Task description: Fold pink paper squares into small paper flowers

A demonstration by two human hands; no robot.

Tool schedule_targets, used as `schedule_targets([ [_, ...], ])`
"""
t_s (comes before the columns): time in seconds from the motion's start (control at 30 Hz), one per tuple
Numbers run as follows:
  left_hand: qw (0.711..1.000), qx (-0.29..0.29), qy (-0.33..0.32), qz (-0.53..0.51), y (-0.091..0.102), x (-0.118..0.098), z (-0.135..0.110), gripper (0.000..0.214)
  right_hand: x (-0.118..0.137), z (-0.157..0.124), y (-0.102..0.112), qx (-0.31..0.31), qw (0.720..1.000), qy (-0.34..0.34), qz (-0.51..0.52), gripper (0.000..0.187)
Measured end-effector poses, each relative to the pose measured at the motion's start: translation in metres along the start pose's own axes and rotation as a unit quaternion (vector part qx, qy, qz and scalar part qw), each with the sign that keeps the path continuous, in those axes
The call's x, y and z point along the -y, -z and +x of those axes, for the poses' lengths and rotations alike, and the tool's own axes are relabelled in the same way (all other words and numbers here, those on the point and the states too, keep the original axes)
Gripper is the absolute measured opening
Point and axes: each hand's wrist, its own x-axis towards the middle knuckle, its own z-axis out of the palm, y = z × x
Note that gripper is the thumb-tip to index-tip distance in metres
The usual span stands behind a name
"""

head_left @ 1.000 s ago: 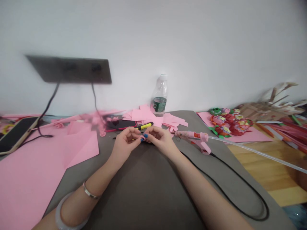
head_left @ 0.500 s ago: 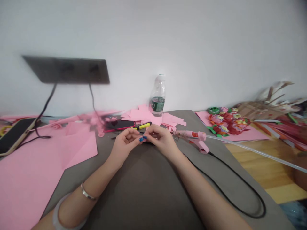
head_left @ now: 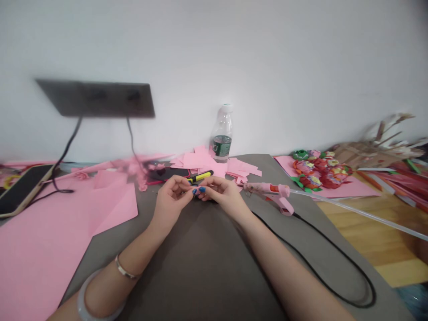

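The left hand (head_left: 172, 203) and right hand (head_left: 224, 195) curl half-closed, their fingertips (head_left: 202, 189) meeting on a tiny pinched piece (head_left: 198, 192), too small to make out, above the grey tabletop (head_left: 207, 267). A yellow utility knife (head_left: 200, 176) lies just beyond; a pink glue gun (head_left: 267, 189) lies right of the right hand.

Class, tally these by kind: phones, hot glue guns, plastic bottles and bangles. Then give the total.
Phones: 2
Hot glue gun: 1
Plastic bottle: 1
Bangles: 2
Total: 6
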Motion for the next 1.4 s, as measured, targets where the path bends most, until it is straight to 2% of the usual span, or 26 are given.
schedule_targets([
  [0.27,1.000,0.022,-0.012,0.011,-0.0011,-0.0025,-0.0007,0.017,0.0009,0.0005,-0.0008,-0.017,1.000,-0.007,0.014,0.034],
  [0.47,0.999,0.045,0.022,-0.002,-0.0006,-0.0008,-0.0001,0.020,-0.0020,-0.0006,0.0001,-0.017,0.999,0.020,-0.023,0.034],
  [0.77,0.999,0.026,0.025,-0.002,-0.0002,-0.0010,0.0004,0.024,-0.0017,-0.0012,-0.0003,0.009,0.999,0.027,-0.015,0.033],
  [0.93,1.000,0.003,-0.002,-0.002,-0.0011,-0.0021,-0.0005,0.025,-0.0025,0.0010,-0.0009,0.014,0.999,0.037,-0.010,0.032],
  [1.2,0.999,0.044,-0.023,0.015,-0.0011,-0.0028,-0.0002,0.017,0.0029,-0.0025,0.0005,0.023,0.992,0.100,-0.076,0.020],
  [1.4,0.998,0.026,-0.048,-0.013,-0.0008,-0.0011,-0.0001,0.027,0.0008,-0.0012,0.0005,0.035,0.996,0.070,-0.052,0.024],
])
